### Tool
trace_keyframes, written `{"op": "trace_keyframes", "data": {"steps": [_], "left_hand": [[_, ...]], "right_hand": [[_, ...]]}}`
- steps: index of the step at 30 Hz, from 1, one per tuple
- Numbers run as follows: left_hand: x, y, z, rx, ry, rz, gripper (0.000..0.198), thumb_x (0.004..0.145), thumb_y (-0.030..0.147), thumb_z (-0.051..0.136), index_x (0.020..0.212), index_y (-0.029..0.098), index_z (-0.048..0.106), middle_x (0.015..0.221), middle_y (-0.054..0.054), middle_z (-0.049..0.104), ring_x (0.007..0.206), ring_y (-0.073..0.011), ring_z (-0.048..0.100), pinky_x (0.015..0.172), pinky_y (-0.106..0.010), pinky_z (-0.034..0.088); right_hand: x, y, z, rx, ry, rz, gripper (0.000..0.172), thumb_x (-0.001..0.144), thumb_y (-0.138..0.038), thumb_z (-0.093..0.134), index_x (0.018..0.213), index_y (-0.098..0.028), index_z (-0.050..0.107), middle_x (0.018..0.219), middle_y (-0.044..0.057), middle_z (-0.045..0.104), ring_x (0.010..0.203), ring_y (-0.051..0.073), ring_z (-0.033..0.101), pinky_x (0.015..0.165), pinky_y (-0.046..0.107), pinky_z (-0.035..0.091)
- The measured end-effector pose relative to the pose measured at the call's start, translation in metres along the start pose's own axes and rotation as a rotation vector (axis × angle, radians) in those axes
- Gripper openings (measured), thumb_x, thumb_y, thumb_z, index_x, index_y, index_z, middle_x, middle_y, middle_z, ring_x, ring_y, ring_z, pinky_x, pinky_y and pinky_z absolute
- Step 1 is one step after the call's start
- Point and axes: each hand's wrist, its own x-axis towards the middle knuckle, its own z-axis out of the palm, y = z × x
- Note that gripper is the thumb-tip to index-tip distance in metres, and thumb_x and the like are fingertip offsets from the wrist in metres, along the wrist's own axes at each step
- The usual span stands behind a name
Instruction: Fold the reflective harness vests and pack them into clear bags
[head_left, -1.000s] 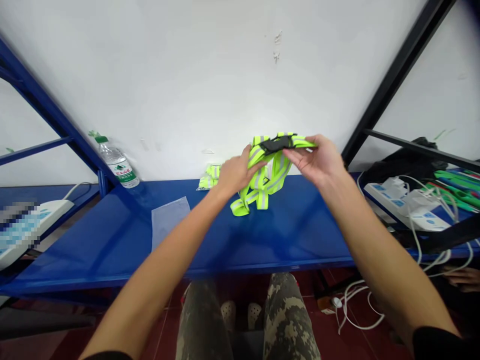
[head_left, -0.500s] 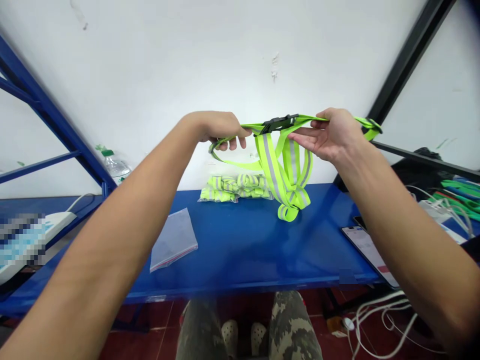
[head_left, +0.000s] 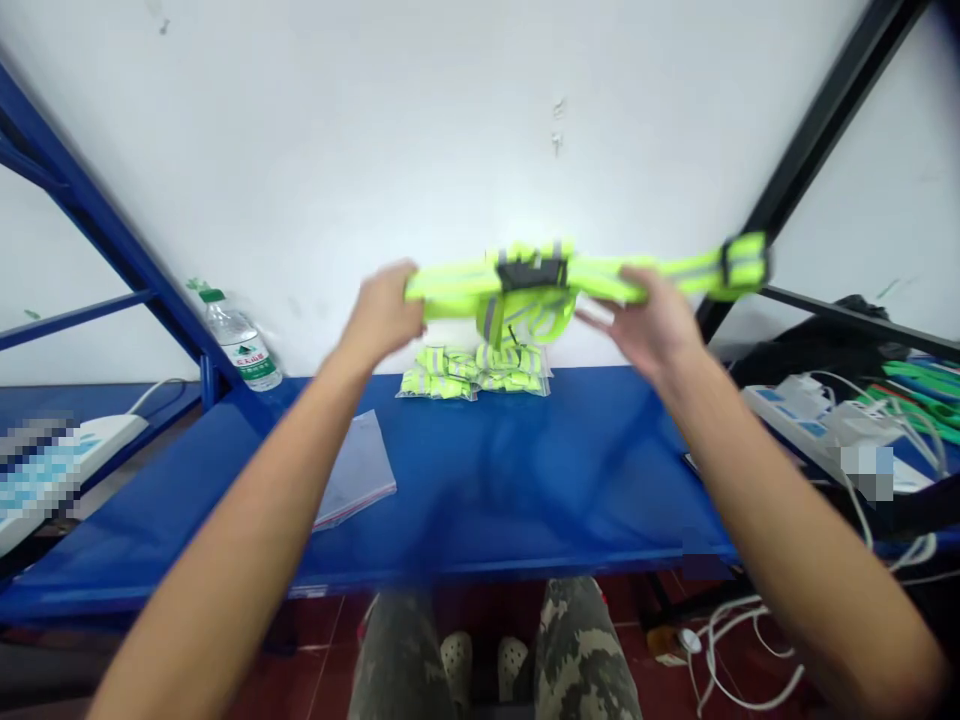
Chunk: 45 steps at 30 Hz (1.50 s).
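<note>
Stretched between my two hands is a neon-yellow reflective vest made of straps (head_left: 457,288), held up above the table and blurred by motion. Its black buckle (head_left: 532,273) sits near the middle, with loose strap loops bunched around it. My left hand (head_left: 386,312) is closed on the strap at the left. At the right, my right hand (head_left: 649,315) grips the strap, thumb above and fingers below. Past it the strap runs on to a black slider (head_left: 726,263) at its far end. Behind and below lie bagged reflective straps (head_left: 472,370) in clear plastic.
Clear zip bags (head_left: 356,470) lie on the blue table (head_left: 510,500) at the left. A water bottle (head_left: 247,345) stands by the blue frame (head_left: 112,220). Power strips (head_left: 795,415), cables and green straps (head_left: 922,400) are at the right; a phone is mostly hidden behind my right forearm.
The vest's dangling loops have swung up toward the buckle. My left hand has moved left and down, and the strap is now pulled straighter and flatter. The right hand is slightly lower.
</note>
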Motion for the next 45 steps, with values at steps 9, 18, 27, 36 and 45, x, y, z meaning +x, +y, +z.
{"op": "trace_keyframes", "data": {"steps": [9, 18, 27, 36, 45], "left_hand": [[-0.147, -0.086, 0.106, -0.572, -0.607, -0.373, 0.036, 0.059, 0.041, 0.081, 0.081, 0.014, 0.069, 0.06, 0.002, 0.059, 0.053, -0.0107, 0.048, 0.051, -0.022, 0.034], [-0.166, -0.085, 0.102, -0.584, -0.365, -0.511, 0.055, 0.063, 0.066, 0.075, 0.083, 0.016, 0.064, 0.06, 0.005, 0.045, 0.049, -0.0095, 0.041, 0.045, -0.022, 0.03], [-0.175, 0.024, 0.16, 0.031, -0.244, 0.186, 0.047, 0.099, 0.036, 0.033, 0.142, 0.025, 0.049, 0.146, -0.011, 0.051, 0.142, -0.0359, 0.034, 0.115, -0.06, 0.026], [-0.184, 0.014, 0.205, 0.098, -0.345, 0.153, 0.053, 0.1, 0.042, 0.028, 0.147, 0.025, 0.047, 0.157, -0.01, 0.039, 0.147, -0.0401, 0.026, 0.117, -0.066, 0.018], [-0.174, 0.007, 0.194, -0.312, -0.175, 0.027, 0.037, 0.101, 0.031, 0.026, 0.113, 0.019, 0.058, 0.129, -0.012, 0.062, 0.131, -0.0223, 0.05, 0.116, -0.044, 0.035]], "right_hand": [[-0.101, 0.128, -0.115, -0.141, 0.293, 0.567, 0.019, 0.079, -0.019, 0.07, 0.097, -0.015, 0.064, 0.093, 0.008, 0.076, 0.075, 0.024, 0.075, 0.073, 0.043, 0.065], [-0.118, 0.118, -0.143, -0.363, 0.385, 0.455, 0.012, 0.079, -0.015, 0.07, 0.087, -0.014, 0.061, 0.077, 0.008, 0.074, 0.06, 0.022, 0.073, 0.059, 0.037, 0.066], [-0.122, 0.132, -0.143, -0.367, 0.445, 0.307, 0.027, 0.067, -0.015, 0.079, 0.085, -0.019, 0.06, 0.077, 0.003, 0.071, 0.07, 0.022, 0.072, 0.056, 0.037, 0.067], [-0.133, 0.132, -0.129, -1.028, 0.318, -0.025, 0.039, 0.084, -0.025, 0.056, 0.121, -0.013, 0.064, 0.121, 0.019, 0.068, 0.126, 0.034, 0.058, 0.106, 0.049, 0.047], [-0.143, 0.159, -0.086, -1.81, -0.239, -0.339, 0.061, 0.085, -0.004, 0.038, 0.145, -0.012, 0.049, 0.157, 0.014, 0.037, 0.148, 0.035, 0.029, 0.114, 0.053, 0.035]]}}
